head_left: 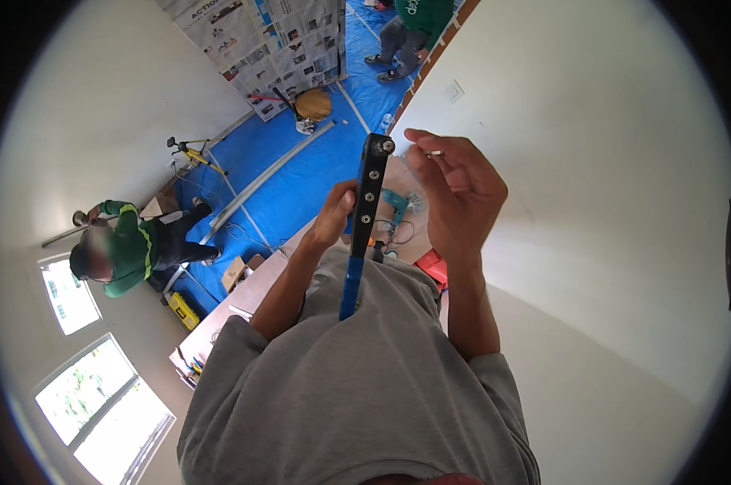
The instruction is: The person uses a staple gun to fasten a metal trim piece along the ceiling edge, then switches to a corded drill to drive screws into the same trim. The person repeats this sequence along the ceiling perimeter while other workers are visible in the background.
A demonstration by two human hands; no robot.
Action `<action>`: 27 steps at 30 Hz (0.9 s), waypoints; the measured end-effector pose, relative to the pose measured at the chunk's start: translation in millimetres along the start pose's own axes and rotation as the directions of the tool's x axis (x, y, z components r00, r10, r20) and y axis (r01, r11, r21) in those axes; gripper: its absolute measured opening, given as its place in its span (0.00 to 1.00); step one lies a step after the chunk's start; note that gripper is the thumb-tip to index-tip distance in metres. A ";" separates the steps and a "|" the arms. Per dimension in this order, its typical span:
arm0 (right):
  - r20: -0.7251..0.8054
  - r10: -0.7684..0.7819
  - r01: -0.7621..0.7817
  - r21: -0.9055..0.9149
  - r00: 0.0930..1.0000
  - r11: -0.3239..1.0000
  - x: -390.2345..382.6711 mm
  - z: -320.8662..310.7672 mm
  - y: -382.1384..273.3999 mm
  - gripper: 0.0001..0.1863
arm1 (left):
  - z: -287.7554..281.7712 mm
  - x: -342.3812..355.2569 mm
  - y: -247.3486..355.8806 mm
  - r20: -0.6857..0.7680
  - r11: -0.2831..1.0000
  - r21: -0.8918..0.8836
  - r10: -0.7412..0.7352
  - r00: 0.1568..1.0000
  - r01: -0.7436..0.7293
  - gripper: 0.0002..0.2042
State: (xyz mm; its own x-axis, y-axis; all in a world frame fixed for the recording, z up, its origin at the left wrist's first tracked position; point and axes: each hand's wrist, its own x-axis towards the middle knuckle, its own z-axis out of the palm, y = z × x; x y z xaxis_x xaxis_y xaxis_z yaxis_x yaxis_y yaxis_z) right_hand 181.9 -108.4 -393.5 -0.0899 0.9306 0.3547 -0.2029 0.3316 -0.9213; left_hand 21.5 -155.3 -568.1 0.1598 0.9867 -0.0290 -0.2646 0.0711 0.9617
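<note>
A hand riveter point(361, 212) with a black head and blue handle stands upright in front of my grey shirt, its top at chest height. My left hand point(333, 210) grips it from the left, thumb along its side. Several small metal nosepieces sit in a row on the head. Just right of the top end, my right hand point(456, 186) pinches a small silver rivet point(435, 153) between thumb and fingers.
Below me lies a worktop point(260, 291) with a teal drill point(396, 206) and tools. A co-worker point(131, 250) works at the left wall; another person point(406, 40) is at the back. Blue sheeting point(268, 178) covers the floor; a yellow tripod point(196, 153) stands left.
</note>
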 end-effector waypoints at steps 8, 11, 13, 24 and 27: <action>0.050 0.117 -0.116 -0.016 0.992 0.993 -1.7 9.1 13.2 0.10 | 13.1 -27.9 13.8 -0.089 0.997 -0.021 -0.079 0.993 0.078 0.45; 0.043 0.056 -0.053 -0.072 0.998 0.996 -2.1 10.4 14.1 0.10 | 16.8 -32.9 17.0 -0.191 0.997 -0.053 -0.068 0.979 0.059 0.43; 0.121 -0.070 0.107 -0.343 0.990 0.933 -0.7 9.2 16.0 0.09 | 17.5 -34.1 17.3 -0.201 0.997 -0.025 -0.070 0.977 0.066 0.41; 0.136 -0.120 0.180 -0.661 0.984 0.728 -10.8 -44.3 34.1 0.11 | 46.7 -15.9 -4.3 -0.176 0.984 0.034 -0.167 0.970 0.175 0.36; 0.070 0.161 -0.099 -0.534 0.984 0.839 -14.3 -74.1 36.1 0.20 | 59.0 -3.3 -13.9 -0.203 0.964 0.139 -0.195 0.960 0.226 0.35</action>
State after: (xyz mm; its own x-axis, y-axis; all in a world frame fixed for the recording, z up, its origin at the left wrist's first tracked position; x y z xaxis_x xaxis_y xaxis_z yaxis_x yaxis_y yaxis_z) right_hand 248.0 -98.3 -443.6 -0.1894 0.9588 0.2119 0.3597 0.2685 -0.8936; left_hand 80.8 -168.2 -565.2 0.0121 0.9626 -0.2708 -0.0870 0.2708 0.9587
